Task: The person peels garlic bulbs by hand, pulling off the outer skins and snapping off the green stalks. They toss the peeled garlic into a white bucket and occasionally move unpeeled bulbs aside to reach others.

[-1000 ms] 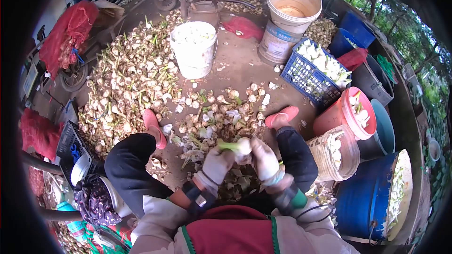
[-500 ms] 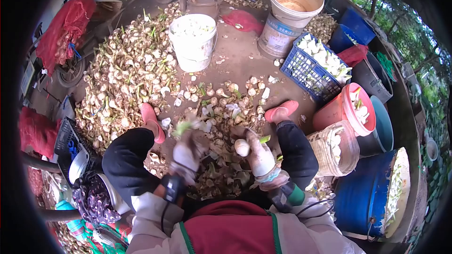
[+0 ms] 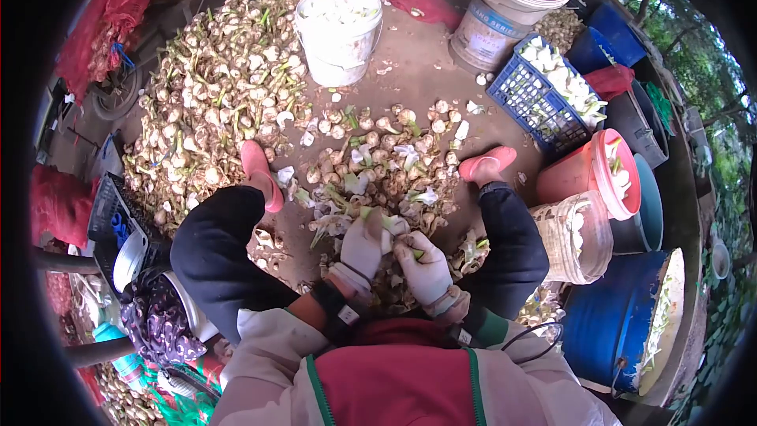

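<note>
My left hand, in a whitish glove, is closed around a garlic bulb with pale leaves and a bit of green at its top. Close beside it, my right hand, also gloved, has its fingers curled at the bulb's right side. A small green piece shows between the right fingers; what else they grip is hidden. Below and in front of both hands lies a heap of bulbs and peeled leaves, between two feet in pink shoes.
A large garlic pile spreads at the left. A white bucket stands ahead. On the right are a blue crate, a pink bucket, a wicker-like basket and a blue barrel, all holding pale pieces.
Both hands have come together over the heap, the left moving right and the right moving slightly down. The camera view has tilted, so the surroundings appear higher.
</note>
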### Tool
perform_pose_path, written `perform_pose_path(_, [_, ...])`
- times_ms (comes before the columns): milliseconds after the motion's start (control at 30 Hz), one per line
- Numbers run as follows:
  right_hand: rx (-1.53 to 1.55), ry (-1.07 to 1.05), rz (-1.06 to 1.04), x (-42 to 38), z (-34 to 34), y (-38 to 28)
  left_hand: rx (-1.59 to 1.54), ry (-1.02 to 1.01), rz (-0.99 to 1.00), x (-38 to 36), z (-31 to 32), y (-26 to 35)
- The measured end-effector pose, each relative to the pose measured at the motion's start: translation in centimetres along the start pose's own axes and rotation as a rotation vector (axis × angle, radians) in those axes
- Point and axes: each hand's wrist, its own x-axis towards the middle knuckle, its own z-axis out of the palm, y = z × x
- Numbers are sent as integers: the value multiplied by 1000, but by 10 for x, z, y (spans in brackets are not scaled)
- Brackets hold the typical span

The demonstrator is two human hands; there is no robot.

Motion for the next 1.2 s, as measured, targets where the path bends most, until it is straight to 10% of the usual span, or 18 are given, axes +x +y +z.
perform_pose_path(100, [-95, -204, -104, 5, -15, -10, -472, -33, -352, 9, -28, 33])
perform_pose_path(267, [551, 33, 187, 16, -39, -8, 1310, -186, 19, 20, -47, 11])
perform_pose_path(367, [428, 160, 122, 10, -37, -18, 1406, -222, -33, -6, -16, 31])
perform_pose_path(433, [357, 173, 106, 0, -38, -13, 961, -167, 293, -14, -4, 50])
perform_pose_path(567, [153, 126, -14, -3, -42, -15, 566, -223, 349, -17, 18, 49])
perform_pose_path(667, [97, 89, -82, -10, -63, -24, 848, -180, 494, -16, 22, 53])
perform_pose_path(733, [75, -39, -27, -13, -79, -23, -375, -142, -107, 14, 14, 82])
perform_pose_path(800, [277, -112, 23, -17, -87, -16, -431, 349, -214, 20, -8, 69])
perform_pose_path(867, [545, -64, 165, -12, -85, -12, -124, 209, 13, 18, -4, 51])
perform_pose_path(1000, [895, -113, 356, -2, -79, 6, -413, -106, -500, -13, 43, 40])
perform_pose_path(1200, [-826, 708, -348, 0, -159, -61, -156, -278, -611, 12, 10, 12])
